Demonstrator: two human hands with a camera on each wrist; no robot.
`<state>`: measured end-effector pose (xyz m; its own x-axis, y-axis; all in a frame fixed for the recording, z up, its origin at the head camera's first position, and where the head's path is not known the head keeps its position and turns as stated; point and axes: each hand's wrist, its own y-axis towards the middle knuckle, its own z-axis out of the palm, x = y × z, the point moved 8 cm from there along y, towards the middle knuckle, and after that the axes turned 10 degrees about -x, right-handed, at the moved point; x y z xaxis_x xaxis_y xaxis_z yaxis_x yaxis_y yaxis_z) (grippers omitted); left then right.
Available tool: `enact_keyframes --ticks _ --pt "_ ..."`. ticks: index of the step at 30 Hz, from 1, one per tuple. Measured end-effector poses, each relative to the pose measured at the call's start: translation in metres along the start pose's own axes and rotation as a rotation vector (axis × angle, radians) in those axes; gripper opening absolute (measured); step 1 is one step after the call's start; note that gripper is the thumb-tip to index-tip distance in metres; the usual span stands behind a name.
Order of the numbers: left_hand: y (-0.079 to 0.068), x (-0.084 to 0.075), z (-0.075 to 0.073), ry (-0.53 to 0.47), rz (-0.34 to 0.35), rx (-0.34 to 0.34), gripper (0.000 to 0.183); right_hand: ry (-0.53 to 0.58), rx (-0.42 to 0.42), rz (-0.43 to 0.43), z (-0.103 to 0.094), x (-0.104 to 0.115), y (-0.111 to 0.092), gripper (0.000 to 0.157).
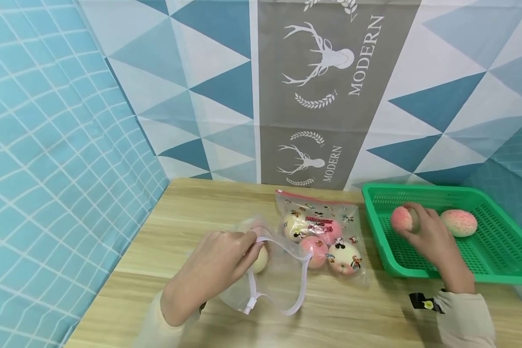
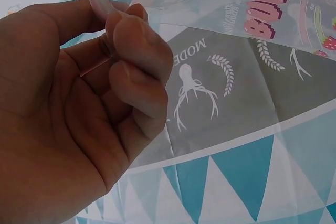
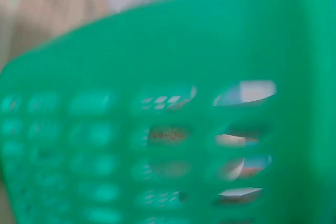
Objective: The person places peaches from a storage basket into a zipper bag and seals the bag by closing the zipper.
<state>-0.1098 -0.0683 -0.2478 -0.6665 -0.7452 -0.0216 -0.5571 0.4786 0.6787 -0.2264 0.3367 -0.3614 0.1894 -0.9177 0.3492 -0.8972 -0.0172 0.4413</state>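
Note:
My left hand pinches the white-zip rim of a clear zip bag, whose mouth gapes open. A pale peach shows within that bag, partly behind the fingers. In the left wrist view, thumb and curled fingers hold the bag by its edge; pink lettering is on it. My right hand reaches into a green plastic basket and grips a pink peach. Beside it lies another speckled peach. Only the basket's slotted wall fills the right wrist view, hiding that hand.
Behind the open bag, a cartoon-printed zip bag with a red zip lies flat, several peaches inside. It lies close to the basket's left side. A patterned cloth hangs behind the wooden table, and blue checked cloth stands at left.

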Motion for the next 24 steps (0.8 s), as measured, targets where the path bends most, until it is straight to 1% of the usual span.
enact_keyframes --ticks 5,10,19,24 --pt "0.000 0.002 -0.003 0.006 -0.017 0.002 0.030 0.007 -0.096 -0.026 -0.021 0.029 0.001 0.068" --pt "0.000 0.004 -0.006 0.010 -0.036 -0.010 0.031 0.040 -0.162 -0.103 -0.038 0.059 -0.002 0.070" --pt "-0.001 0.006 -0.003 0.011 -0.033 0.010 0.031 0.037 -0.154 -0.229 -0.053 0.100 -0.014 0.074" --pt "-0.001 0.006 -0.002 0.016 -0.031 0.025 0.030 0.052 -0.173 -0.281 -0.062 0.126 -0.023 0.077"
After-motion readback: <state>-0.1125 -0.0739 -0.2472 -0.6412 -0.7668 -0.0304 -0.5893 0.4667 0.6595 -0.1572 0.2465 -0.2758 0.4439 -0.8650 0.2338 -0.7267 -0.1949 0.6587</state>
